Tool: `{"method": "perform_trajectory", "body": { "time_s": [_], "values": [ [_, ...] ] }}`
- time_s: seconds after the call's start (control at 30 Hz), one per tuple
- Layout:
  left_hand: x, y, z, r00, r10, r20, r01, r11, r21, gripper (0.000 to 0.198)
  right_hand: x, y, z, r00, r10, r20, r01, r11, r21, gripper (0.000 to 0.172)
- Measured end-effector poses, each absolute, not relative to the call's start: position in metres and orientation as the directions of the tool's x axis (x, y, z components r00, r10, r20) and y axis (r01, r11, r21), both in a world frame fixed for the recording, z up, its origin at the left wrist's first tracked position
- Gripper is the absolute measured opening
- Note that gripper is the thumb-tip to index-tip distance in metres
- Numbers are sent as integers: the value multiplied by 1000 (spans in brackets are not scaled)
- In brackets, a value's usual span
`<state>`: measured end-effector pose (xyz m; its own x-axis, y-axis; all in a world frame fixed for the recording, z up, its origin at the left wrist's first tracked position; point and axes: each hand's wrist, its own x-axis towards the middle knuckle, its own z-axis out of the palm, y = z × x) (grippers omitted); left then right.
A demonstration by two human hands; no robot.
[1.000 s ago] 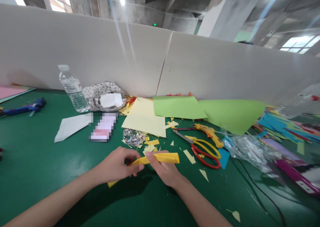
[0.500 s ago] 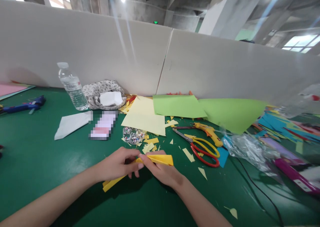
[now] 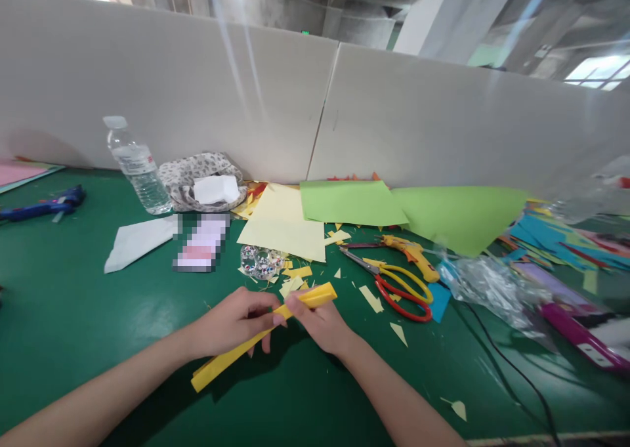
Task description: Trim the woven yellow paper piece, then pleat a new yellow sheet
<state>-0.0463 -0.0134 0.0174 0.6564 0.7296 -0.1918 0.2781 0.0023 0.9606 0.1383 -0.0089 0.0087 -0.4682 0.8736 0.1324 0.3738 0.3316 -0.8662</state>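
A folded strip of yellow paper (image 3: 229,360) runs slantwise between my hands, its lower left end nearest me and its other end up to the right. My left hand (image 3: 243,322) pinches it near the middle, thumb on top, other fingers curled beneath. Farther along, toward the upper end, my right hand (image 3: 317,319) grips it with the thumb pressed on the fold. Just beyond my hands lie small pale and yellow paper scraps (image 3: 294,283) and a clear case with small coloured beads (image 3: 260,262).
Scissors with red and yellow handles (image 3: 394,286) lie to the right beside a yellow glue gun (image 3: 413,256). Cream paper (image 3: 283,224) and green sheets (image 3: 352,204) lie behind. A water bottle (image 3: 140,168), a phone (image 3: 203,242) and a folded white sheet (image 3: 140,240) are at left.
The yellow strip has tilted more steeply, its right end up and its left end down and outward. My right thumb has shifted along it to the right, apart from the left thumb.
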Motion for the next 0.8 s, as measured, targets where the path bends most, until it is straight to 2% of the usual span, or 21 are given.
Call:
{"method": "perform_trajectory", "body": {
  "time_s": [0.1,0.17,0.37,0.6,0.7,0.8],
  "values": [
    [-45,-14,18,642,741,-197,259,32,965,29,138,-9,6,-339,925,172,363,297,-883,51],
    [-45,-14,18,644,739,-199,249,44,967,28,138,-9,4,-324,930,174,375,295,-879,52],
    [-43,-13,23,655,720,-229,267,63,962,29,141,-8,3,-185,961,204,258,248,-934,55],
    [-44,-15,24,644,738,-202,218,76,973,31,145,-3,11,-122,957,261,181,281,-943,57],
    [-44,-14,25,619,746,-244,194,156,968,41,146,-1,10,-91,961,262,160,274,-948,57],
    [-43,-14,25,582,776,-241,202,149,968,48,145,0,9,-123,958,260,187,279,-942,56]
  ]
}}
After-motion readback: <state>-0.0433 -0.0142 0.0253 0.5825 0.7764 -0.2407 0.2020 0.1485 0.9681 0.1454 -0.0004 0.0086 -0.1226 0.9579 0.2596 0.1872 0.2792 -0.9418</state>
